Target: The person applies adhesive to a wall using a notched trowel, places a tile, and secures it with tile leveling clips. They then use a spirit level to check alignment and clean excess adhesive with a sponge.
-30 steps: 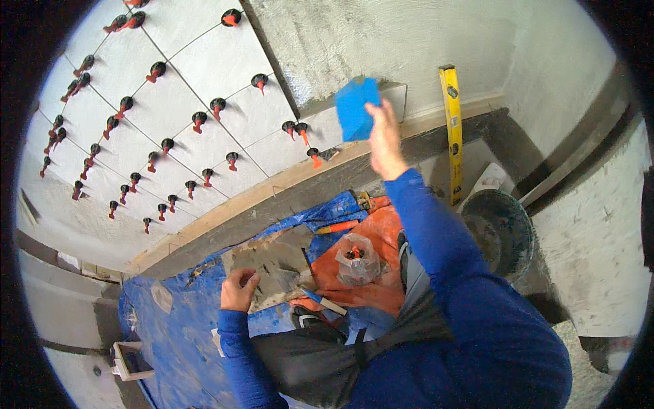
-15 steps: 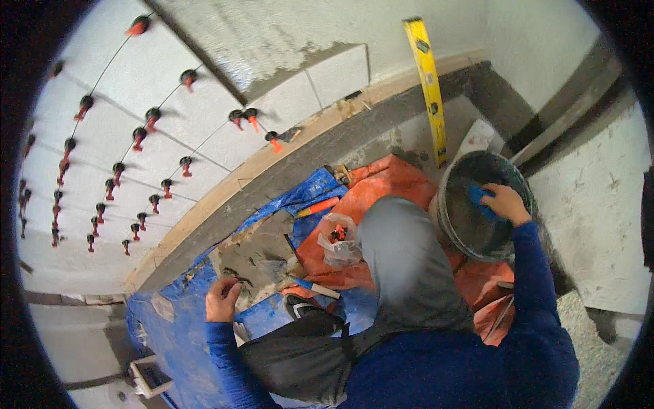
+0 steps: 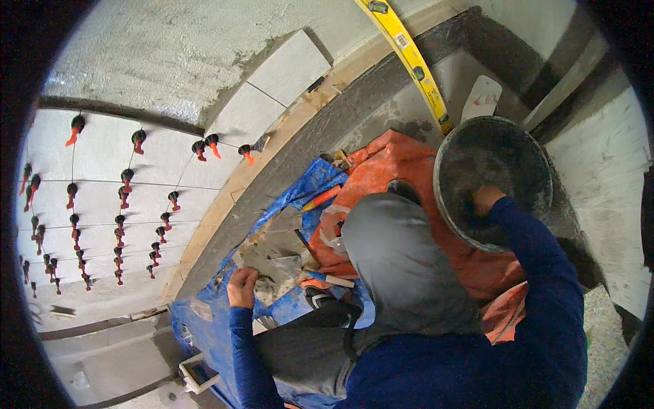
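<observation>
My right hand [image 3: 488, 200] reaches down inside a dark round bucket [image 3: 528, 160] on the right. Its fingers are blurred and hidden in the bucket's murky contents, and no blue thing shows in it now. On the left, my left hand [image 3: 242, 286] hovers at the edge of a mortar-smeared grey surface [image 3: 269, 238], its fingers curled in against the thumb with nothing seen in them. A trowel with a blue and white handle [image 3: 330, 278] lies just right of that hand. Near it is an orange tool handle [image 3: 321, 198].
Pale wall tiles [image 3: 163, 160] with several red and black levelling clips [image 3: 127, 175] cover the left. A yellow spirit level [image 3: 417, 71] leans beyond the bucket. Orange sheeting [image 3: 388, 160] and blue sheeting [image 3: 204, 327] lie beneath. A small pale frame [image 3: 199, 373] sits lower left.
My right hand has gone deeper into the bucket, and the blue thing it held has passed out of sight. My left hand's fingers have drawn closer together. The whole view has turned.
</observation>
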{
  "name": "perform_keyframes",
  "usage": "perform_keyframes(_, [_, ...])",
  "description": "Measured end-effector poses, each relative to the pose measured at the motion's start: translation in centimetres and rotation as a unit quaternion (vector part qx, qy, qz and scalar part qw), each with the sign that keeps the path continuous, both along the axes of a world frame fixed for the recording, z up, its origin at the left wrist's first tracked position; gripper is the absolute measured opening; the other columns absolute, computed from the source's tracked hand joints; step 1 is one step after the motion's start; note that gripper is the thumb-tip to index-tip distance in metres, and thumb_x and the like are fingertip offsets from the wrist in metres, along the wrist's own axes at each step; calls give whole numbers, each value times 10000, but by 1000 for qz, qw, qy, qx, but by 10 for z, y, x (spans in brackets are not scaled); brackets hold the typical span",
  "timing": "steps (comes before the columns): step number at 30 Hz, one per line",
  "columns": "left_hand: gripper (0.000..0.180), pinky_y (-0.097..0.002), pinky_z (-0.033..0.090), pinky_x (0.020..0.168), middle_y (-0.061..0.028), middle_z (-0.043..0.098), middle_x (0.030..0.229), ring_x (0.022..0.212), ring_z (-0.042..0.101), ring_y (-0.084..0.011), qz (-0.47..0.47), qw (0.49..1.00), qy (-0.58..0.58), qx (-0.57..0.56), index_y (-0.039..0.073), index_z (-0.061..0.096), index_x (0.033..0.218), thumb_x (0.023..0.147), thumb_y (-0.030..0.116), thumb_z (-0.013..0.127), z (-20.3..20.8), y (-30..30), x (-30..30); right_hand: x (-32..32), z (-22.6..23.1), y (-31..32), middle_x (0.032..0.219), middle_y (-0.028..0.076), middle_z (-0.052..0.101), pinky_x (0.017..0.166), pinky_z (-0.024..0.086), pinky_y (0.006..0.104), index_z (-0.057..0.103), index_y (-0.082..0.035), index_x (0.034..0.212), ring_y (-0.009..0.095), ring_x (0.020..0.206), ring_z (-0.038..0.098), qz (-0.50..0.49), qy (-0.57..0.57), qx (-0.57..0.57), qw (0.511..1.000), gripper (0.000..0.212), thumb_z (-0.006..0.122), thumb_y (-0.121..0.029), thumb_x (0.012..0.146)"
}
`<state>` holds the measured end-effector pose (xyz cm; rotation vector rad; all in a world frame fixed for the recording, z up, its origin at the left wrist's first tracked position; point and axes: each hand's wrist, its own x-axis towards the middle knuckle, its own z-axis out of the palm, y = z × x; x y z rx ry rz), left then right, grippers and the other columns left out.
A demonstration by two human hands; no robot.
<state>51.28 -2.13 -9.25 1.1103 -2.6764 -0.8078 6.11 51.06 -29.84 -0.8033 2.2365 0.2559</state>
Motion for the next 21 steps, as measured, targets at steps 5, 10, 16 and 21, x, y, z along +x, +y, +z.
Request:
perform_keyframes(5, [119,-373,520,829,-156,704,950,905,685,-297,-152,981,100,-68,-10,719,881,830,86,766,46,56,-152,-31,-17,17,1101,232,703,907,555,484,701,-18,1079,393,1061,678,-189,158,-139,959,288,670,-190,850])
perform_keyframes(10, [127,-367,543,769,-148,699,956,850,690,-303,-298,913,273,-63,7,639,726,775,37,752,66,148,-295,-32,-2,9,1073,233,703,900,549,496,694,-26,1080,412,1042,670,-154,158,-113,969,261,660,-170,864])
perform_keyframes(16, [90,-382,536,731,-150,661,899,813,674,-316,-236,938,250,-45,2,627,802,796,21,715,21,167,-288,-21,63,4,1079,215,714,860,553,476,705,-73,1104,387,1003,689,-199,157,-261,932,293,682,-116,816])
perform_keyframes(21, [108,-335,536,753,-121,707,950,821,679,-201,-29,978,199,58,-5,662,903,852,69,720,-56,129,-178,9,77,14,1055,221,715,863,561,458,687,-77,1170,410,991,685,-279,189,-329,882,373,681,-52,797])
